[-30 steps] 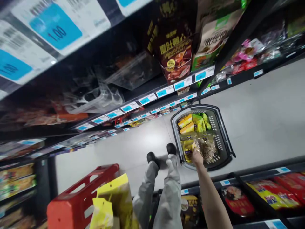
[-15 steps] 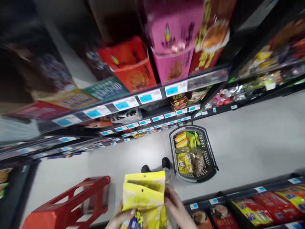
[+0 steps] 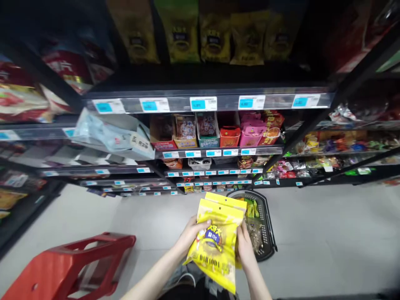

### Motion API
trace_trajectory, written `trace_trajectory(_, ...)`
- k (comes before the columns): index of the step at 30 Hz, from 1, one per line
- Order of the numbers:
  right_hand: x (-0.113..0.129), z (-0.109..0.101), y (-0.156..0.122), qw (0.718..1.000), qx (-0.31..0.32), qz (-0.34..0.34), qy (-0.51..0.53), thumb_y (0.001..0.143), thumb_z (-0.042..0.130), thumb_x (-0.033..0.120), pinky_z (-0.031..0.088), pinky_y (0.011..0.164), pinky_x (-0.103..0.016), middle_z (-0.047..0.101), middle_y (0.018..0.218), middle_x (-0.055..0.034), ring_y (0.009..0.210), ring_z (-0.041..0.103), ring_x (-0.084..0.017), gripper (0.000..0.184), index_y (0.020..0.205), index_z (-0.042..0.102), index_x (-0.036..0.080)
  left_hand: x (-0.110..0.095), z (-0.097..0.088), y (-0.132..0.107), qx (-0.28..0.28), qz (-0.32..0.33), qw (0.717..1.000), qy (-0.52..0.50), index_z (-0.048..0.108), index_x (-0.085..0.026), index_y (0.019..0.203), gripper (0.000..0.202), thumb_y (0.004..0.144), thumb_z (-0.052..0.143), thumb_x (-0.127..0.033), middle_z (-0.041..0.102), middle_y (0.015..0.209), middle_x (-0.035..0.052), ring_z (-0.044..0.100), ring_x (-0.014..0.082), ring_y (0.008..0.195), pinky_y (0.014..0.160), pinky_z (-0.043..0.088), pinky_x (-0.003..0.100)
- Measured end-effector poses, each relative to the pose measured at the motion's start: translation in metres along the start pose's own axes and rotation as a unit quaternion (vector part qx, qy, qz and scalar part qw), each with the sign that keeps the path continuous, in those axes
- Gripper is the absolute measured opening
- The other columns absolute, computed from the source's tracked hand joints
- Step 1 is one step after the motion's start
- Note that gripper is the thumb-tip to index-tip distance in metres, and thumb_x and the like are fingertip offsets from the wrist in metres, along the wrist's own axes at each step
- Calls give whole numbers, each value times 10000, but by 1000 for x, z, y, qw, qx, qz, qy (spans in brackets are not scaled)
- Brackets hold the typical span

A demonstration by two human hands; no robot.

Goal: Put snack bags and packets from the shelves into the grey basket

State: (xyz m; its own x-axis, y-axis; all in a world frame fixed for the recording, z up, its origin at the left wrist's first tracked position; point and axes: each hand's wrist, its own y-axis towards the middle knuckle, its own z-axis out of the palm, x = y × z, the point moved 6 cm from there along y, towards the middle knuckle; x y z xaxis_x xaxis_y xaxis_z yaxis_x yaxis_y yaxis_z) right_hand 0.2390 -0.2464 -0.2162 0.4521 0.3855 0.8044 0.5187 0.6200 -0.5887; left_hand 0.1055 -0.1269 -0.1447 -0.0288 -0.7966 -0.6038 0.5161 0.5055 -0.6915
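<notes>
Packages (image 3: 21,98) in red and white crowd the upper shelf at the far left, with a dark shelf edge carrying blue-and-white price tags beneath them. Lower on that side, a red plastic stool (image 3: 70,264) stands on the pale grey floor (image 3: 150,221), which looks smooth and softly reflects the light. A light blue packet (image 3: 114,137) lies aslant on the middle shelf, further right.

Next comes the left hand (image 3: 187,236), closed on the left edge of two yellow packets (image 3: 218,254), its thumb pressed over the front one. The packets are held in the air above the floor, tilted, one in front of the other, in front of the person's body. Behind them rises dark shelving (image 3: 200,77): dim yellow and green bags (image 3: 179,35) stand along its top level, and small open cartons (image 3: 186,133) form a row below. The right hand (image 3: 245,250) grips the packets by their right edge.

Just beyond that hand, a dark slotted basket (image 3: 265,227) sits on the floor near the foot of the shelving, partly hidden; green packets (image 3: 251,208) and a see-through bag (image 3: 255,235) lie inside. At the far right, lower shelves hold colourful wrapped goods (image 3: 359,143), too blurred to identify.
</notes>
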Motion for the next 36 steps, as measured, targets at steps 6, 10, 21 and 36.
trace_trajectory(6,24,10,-21,999,-1,-43,29,732,598,649,334,1096,-375,395,1461,-53,1358,338,-249,861,1439,331,236,-12,1,-16,2,13,1000,-29,688,-52,964,373,681,760,-285,727,928,184,697,320,813,774,544,391)
trace_trajectory(10,38,9,-27,993,-10,-74,93,717,689,524,437,1011,-349,514,1364,-43,1247,484,-241,789,1391,380,253,-15,-14,-16,-29,28,994,-106,680,-67,953,320,699,747,-249,734,903,161,699,310,828,832,544,407)
trace_trajectory(21,85,-16,-48,604,438,-108,657,945,211,237,418,359,-110,548,683,34,402,555,-40,403,1220,503,198,-62,-87,-38,-117,58,959,-251,486,-60,1311,439,877,438,-112,739,843,145,711,299,766,816,565,475)
trace_trajectory(36,41,-167,31,970,-168,-153,-83,724,655,474,535,629,-273,681,870,-62,743,657,-198,376,959,559,198,-36,-91,-15,-171,-32,965,-195,391,-45,1362,534,845,503,-122,733,764,156,706,334,752,756,573,508)
